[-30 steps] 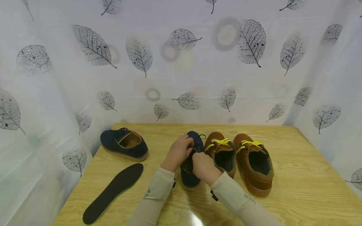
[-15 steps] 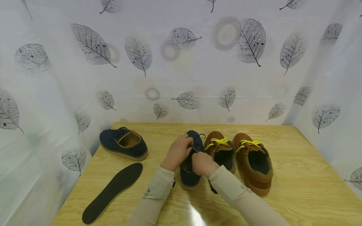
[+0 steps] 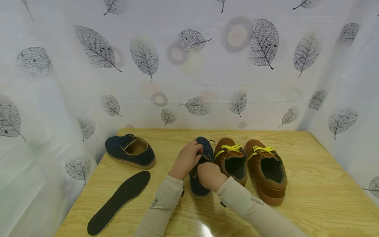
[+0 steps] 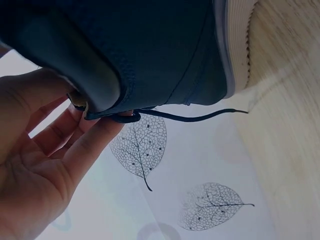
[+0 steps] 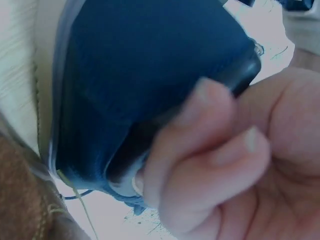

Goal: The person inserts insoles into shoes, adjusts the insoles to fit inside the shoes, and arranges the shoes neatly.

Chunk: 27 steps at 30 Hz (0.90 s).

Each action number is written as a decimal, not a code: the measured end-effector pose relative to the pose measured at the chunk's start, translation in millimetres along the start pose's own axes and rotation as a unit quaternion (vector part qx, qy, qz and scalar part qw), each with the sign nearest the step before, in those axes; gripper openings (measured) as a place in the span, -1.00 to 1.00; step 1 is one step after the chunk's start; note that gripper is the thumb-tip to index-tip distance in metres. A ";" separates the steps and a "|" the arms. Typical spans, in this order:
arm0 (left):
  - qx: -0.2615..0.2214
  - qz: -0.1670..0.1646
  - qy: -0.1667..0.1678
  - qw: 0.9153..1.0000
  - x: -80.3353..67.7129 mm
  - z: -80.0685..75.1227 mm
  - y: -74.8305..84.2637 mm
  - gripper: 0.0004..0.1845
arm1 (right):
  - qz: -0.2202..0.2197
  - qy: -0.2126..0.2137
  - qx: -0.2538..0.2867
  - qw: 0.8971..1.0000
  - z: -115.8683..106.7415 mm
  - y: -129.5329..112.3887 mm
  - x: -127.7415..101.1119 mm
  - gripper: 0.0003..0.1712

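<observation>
A navy lace-up shoe (image 3: 200, 189) stands in the middle of the table, toe pointing away. My left hand (image 3: 186, 159) pinches it near the tongue; in the left wrist view the thumb goes in at the opening and the fingers lie under the lacing. A dark lace (image 4: 190, 118) hangs loose there. My right hand (image 3: 211, 176) is over the shoe's opening with its fingers curled. In the right wrist view two curled fingers (image 5: 210, 165) show blurred beside the collar. The shoe and the hand itself hide whatever its thumb and index finger touch.
Right of the navy shoe stand two brown shoes, a near one (image 3: 237, 161) and a farther one (image 3: 267, 177), with yellow laces. At left lie another navy shoe (image 3: 130, 151) and a black insole (image 3: 119, 202). A leaf-print curtain (image 3: 201, 75) surrounds the wooden table (image 3: 319, 184).
My right hand has shifted slightly left over the shoe's opening, and a pale edge seen beside it earlier is now covered. My left hand has stayed in place.
</observation>
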<state>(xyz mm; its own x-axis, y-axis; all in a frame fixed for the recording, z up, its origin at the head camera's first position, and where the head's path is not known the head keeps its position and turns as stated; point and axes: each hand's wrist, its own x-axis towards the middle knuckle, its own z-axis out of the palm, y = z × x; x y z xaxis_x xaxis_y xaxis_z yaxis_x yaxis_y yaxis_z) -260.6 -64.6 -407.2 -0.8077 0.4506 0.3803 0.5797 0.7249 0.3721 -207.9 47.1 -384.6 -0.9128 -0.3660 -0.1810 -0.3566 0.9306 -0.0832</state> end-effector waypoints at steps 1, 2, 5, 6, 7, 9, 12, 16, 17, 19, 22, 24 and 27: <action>-0.001 0.001 0.001 1.000 -0.2 0.1 0.1 -0.83 | 0.001 0.000 0.004 1.000 0.1 -0.6 -0.4 -0.64; -0.002 0.001 0.003 1.000 -0.5 0.0 0.2 -0.83 | 0.001 -0.003 0.015 1.000 -0.1 -0.4 -0.2 -0.64; -0.002 0.005 0.007 1.000 -0.8 -0.2 0.9 -0.83 | 0.000 -0.028 0.077 0.997 -1.6 5.3 3.2 -0.68; -0.002 0.006 0.008 1.000 -0.8 -0.2 0.9 -0.82 | 0.001 -0.040 0.104 0.994 -2.0 8.3 4.9 -0.69; -0.001 0.007 0.009 1.000 -0.8 0.0 0.9 -0.82 | 0.002 -0.050 0.132 0.990 -2.7 11.5 6.6 -0.70; 0.002 0.008 0.010 1.000 -0.6 0.4 0.7 -0.82 | 0.003 -0.062 0.176 0.982 -3.0 17.8 10.1 -0.72; 0.005 0.005 0.009 1.000 -0.2 1.0 0.6 -0.83 | 0.005 -0.067 0.236 0.970 -3.2 25.3 14.1 -0.75; 0.002 -0.003 0.003 1.000 -0.4 1.0 0.9 -0.84 | 0.017 -0.067 0.306 0.949 -3.8 30.8 16.8 -0.82; 0.000 -0.004 0.001 1.000 -0.4 0.9 1.0 -0.84 | 0.022 -0.069 0.321 0.944 -3.8 31.8 17.4 -0.83; -0.002 -0.006 -0.001 1.000 -0.3 1.1 0.8 -0.84 | 0.031 -0.074 0.343 0.936 -4.3 33.3 18.1 -0.83; -0.001 -0.008 0.000 1.000 0.3 1.5 0.7 -0.83 | 0.040 -0.081 0.369 0.925 -4.5 35.0 19.2 -0.79; 0.000 -0.009 0.001 1.000 0.7 2.0 0.6 -0.83 | 0.048 -0.083 0.382 0.919 -4.8 35.5 19.7 -0.78; -0.001 -0.010 0.003 1.000 1.2 1.0 0.5 -0.83 | 0.060 -0.085 0.390 0.915 -5.4 34.3 20.7 -0.77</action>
<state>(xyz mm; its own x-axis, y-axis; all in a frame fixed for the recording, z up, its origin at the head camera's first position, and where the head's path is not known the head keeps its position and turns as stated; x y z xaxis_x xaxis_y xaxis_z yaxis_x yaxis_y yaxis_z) -261.4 -63.2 -407.4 -0.8189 0.4329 0.3769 0.5632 0.7328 0.3819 -240.2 71.5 -385.9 -0.8684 -0.3198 -0.3790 0.0552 0.6973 -0.7147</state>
